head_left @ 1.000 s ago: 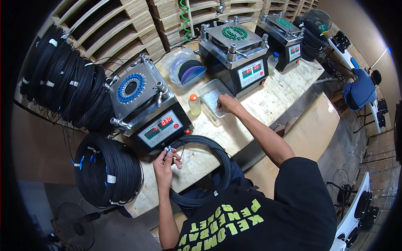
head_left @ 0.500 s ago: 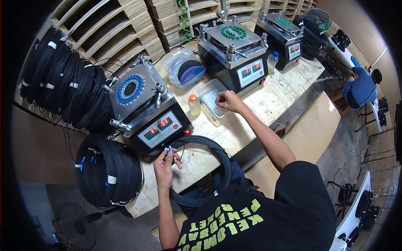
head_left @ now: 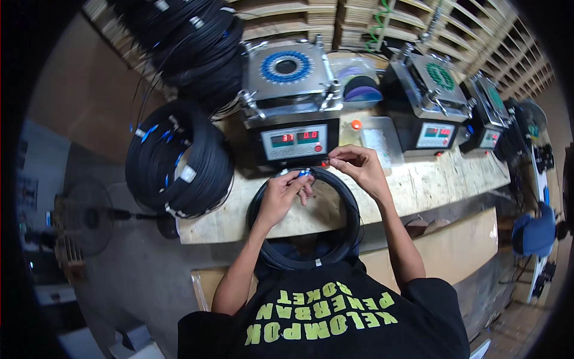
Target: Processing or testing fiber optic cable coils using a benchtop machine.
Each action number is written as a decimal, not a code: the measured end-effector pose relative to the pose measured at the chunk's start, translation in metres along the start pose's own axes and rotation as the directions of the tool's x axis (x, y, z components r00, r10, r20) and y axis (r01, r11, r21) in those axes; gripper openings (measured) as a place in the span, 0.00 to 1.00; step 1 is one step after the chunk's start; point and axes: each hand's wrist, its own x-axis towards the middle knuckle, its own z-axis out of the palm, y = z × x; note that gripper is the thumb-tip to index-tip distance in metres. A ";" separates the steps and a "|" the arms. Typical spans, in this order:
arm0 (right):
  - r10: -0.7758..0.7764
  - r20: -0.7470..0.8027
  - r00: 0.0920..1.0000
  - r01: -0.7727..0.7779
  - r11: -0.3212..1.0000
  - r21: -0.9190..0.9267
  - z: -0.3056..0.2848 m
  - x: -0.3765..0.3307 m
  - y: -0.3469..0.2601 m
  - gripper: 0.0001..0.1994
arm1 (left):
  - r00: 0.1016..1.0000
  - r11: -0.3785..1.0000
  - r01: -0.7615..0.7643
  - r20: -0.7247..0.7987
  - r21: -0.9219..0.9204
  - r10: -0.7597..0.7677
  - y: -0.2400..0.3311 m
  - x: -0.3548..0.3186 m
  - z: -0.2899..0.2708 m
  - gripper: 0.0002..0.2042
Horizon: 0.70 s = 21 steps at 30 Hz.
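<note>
My left hand (head_left: 280,198) is closed on a small blue connector (head_left: 305,172) with white tips, held just above the far part of a black cable coil (head_left: 351,218). The coil rests partly on the table and partly over its near edge. Close by on the right, my right hand (head_left: 363,170) has thumb and forefinger pinched together; whatever is between them is too small to make out. Beyond it stands a shallow clear tray (head_left: 393,142) of tiny translucent pieces, beside a bottle with an orange cap (head_left: 356,124).
Behind my hands a polishing machine (head_left: 293,143) carries a ring of blue connectors (head_left: 286,66). Two similar machines with green connectors stand farther right. A tall cable coil stack (head_left: 179,161) is at the left. A person (head_left: 534,233) in blue sits far right.
My right hand has left the clear tray and come over beside my left hand, still pinched. The left hand keeps the blue connector. The whole view has turned leftward.
</note>
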 end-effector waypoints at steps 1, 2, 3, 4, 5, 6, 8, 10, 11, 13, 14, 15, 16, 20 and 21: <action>-0.008 0.009 1.000 0.007 0.998 0.067 0.009 0.002 -0.001 0.09 | 1.000 1.000 -0.007 -0.006 -0.004 0.007 0.001 0.000 0.000 0.16; -0.001 0.018 1.000 0.000 0.999 0.051 0.017 0.003 -0.005 0.09 | 1.000 1.000 -0.014 -0.013 -0.008 0.014 -0.001 -0.001 -0.001 0.15; 0.006 0.022 1.000 -0.007 0.999 0.036 0.026 0.003 -0.009 0.08 | 0.999 1.000 -0.016 -0.035 -0.013 0.016 -0.002 -0.002 -0.001 0.15; 0.001 0.036 0.999 -0.003 0.999 0.050 0.034 0.003 -0.009 0.08 | 0.999 0.999 -0.032 -0.019 -0.013 0.031 -0.003 -0.003 -0.002 0.15; 0.005 0.054 0.999 -0.008 0.999 0.048 0.042 0.005 -0.008 0.08 | 0.999 0.999 -0.047 -0.001 -0.013 0.047 -0.004 -0.004 -0.004 0.15; -0.012 0.052 0.999 0.009 0.998 0.062 0.047 0.006 -0.007 0.07 | 0.998 0.998 -0.061 0.001 -0.003 0.061 -0.002 -0.005 -0.003 0.15; -0.008 0.058 0.998 0.004 0.998 0.065 0.051 0.005 -0.004 0.06 | 0.998 0.998 -0.068 -0.015 -0.015 0.068 -0.004 -0.005 -0.002 0.15; 0.020 0.056 0.998 -0.023 0.998 0.061 0.053 0.003 -0.005 0.06 | 0.998 0.999 -0.052 -0.024 0.003 0.052 -0.001 -0.005 -0.004 0.13; 0.044 0.048 0.998 -0.047 0.997 0.062 0.053 0.002 -0.006 0.06 | 0.998 0.999 -0.052 -0.027 -0.001 0.052 0.001 -0.005 -0.003 0.13; 0.034 0.040 0.999 -0.037 0.997 0.064 0.052 0.001 0.000 0.06 | 0.997 0.996 -0.061 -0.034 0.072 0.064 0.004 -0.006 -0.001 0.14; 0.023 0.029 0.999 -0.025 0.997 0.067 0.052 0.001 0.002 0.07 | 0.997 0.996 -0.061 -0.037 0.071 0.064 0.004 -0.005 -0.001 0.14; 0.024 0.030 0.999 -0.026 0.998 0.066 0.053 0.000 0.002 0.07 | 0.997 0.995 -0.060 -0.032 0.078 0.063 0.004 -0.004 -0.001 0.14; 0.026 0.005 1.000 -0.026 0.996 0.084 0.054 0.000 0.002 0.06 | 0.998 0.995 -0.060 -0.028 0.086 0.062 0.004 -0.004 -0.001 0.14; 0.028 -0.044 0.999 -0.023 0.993 0.116 0.058 -0.002 0.006 0.06 | 0.998 0.993 -0.046 -0.026 0.109 0.049 0.005 -0.002 0.001 0.14; 0.027 -0.042 0.999 -0.022 0.993 0.116 0.059 -0.002 0.007 0.06 | 0.997 0.993 -0.064 -0.033 0.103 0.067 0.003 -0.002 0.001 0.14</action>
